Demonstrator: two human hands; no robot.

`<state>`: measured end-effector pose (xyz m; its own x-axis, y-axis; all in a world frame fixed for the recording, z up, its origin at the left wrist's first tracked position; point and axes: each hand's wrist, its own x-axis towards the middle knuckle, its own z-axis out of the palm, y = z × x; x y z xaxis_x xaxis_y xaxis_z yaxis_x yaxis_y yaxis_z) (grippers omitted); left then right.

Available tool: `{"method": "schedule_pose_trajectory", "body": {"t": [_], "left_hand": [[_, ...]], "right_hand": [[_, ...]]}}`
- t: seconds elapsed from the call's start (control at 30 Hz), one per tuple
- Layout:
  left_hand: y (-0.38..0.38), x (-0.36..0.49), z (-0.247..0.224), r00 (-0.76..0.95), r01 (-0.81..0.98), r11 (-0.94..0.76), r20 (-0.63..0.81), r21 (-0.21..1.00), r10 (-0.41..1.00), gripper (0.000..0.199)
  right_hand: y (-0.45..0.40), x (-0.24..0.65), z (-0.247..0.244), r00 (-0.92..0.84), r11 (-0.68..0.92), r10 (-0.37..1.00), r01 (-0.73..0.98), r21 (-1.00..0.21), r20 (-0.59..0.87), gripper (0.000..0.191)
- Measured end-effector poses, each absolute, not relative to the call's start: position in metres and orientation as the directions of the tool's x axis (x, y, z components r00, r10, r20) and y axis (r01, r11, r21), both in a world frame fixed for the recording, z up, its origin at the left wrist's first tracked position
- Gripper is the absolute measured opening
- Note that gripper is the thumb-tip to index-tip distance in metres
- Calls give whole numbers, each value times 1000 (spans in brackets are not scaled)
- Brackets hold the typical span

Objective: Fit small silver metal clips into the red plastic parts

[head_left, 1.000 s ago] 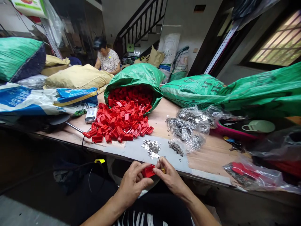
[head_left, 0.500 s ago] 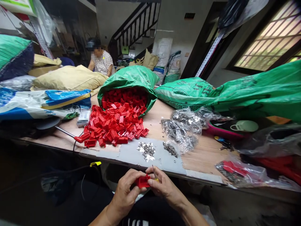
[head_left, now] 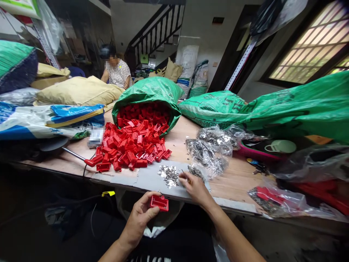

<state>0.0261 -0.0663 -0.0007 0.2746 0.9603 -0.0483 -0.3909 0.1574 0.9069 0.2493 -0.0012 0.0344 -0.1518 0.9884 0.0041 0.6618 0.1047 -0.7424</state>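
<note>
My left hand (head_left: pixel 140 214) pinches a small red plastic case (head_left: pixel 159 203) between thumb and fingers, just off the table's front edge. The case's open, hollow side faces me, and a small loop sticks up from its top edge. My right hand (head_left: pixel 195 187) is over the grey mat, fingers closed round a thin tool (head_left: pixel 184 176) whose exact kind is unclear. Its fingertips are at the right side of a pile of shiny flat metal pieces (head_left: pixel 168 176). Partly behind that hand lies a second heap of small darker metal parts (head_left: pixel 195 172).
Red cases (head_left: pixel 131 145) spill from a green sack (head_left: pixel 152 89) onto the table. Clear bags of metal parts (head_left: pixel 208 154) lie to the right. A red-handled tool (head_left: pixel 92 161) sits at the left front. Across the table is another person (head_left: pixel 117 72).
My right hand has left the red case and reached forward to the metal pieces, still with the thin tool. My left hand has kept the case, now turned with its hollow side showing.
</note>
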Motion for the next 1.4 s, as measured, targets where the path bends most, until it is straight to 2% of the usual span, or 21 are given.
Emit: {"method": "schedule_pose_trajectory", "body": {"t": [0.03,0.13,0.33,0.5,0.6,0.73,0.9,1.07,1.27,1.4], "left_hand": [[-67,27,2,291,-444,208,-80,871,954,30],[-69,29,11,332,-546,311,-140,778,933,31],[-68,28,22,324,-638,377,-211,671,922,44],[-63,28,24,269,-658,358,-237,662,933,47],[-59,29,25,223,-647,328,-241,688,945,48],[-55,31,28,188,-651,288,-218,702,957,50],[-52,34,30,164,-650,260,-202,714,965,49],[-50,35,32,200,-665,276,-190,694,961,48],[-50,33,32,234,-690,289,-174,663,957,48],[-50,31,34,225,-646,272,-163,714,961,50]], "right_hand": [[11,253,35,-98,135,991,806,-576,95,15],[37,258,30,-79,127,990,871,-474,120,15],[54,255,24,-108,142,989,890,-433,102,7],[48,255,32,-111,155,986,883,-443,124,7],[33,251,39,-137,201,978,833,-516,160,6],[4,235,53,-239,309,950,609,-731,202,12],[-24,211,65,-249,198,962,372,-907,108,15],[-32,194,59,-278,228,948,253,-940,155,17],[-36,189,43,-337,147,933,40,-988,125,22],[-36,196,40,-388,170,911,51,-984,137,20]]}}
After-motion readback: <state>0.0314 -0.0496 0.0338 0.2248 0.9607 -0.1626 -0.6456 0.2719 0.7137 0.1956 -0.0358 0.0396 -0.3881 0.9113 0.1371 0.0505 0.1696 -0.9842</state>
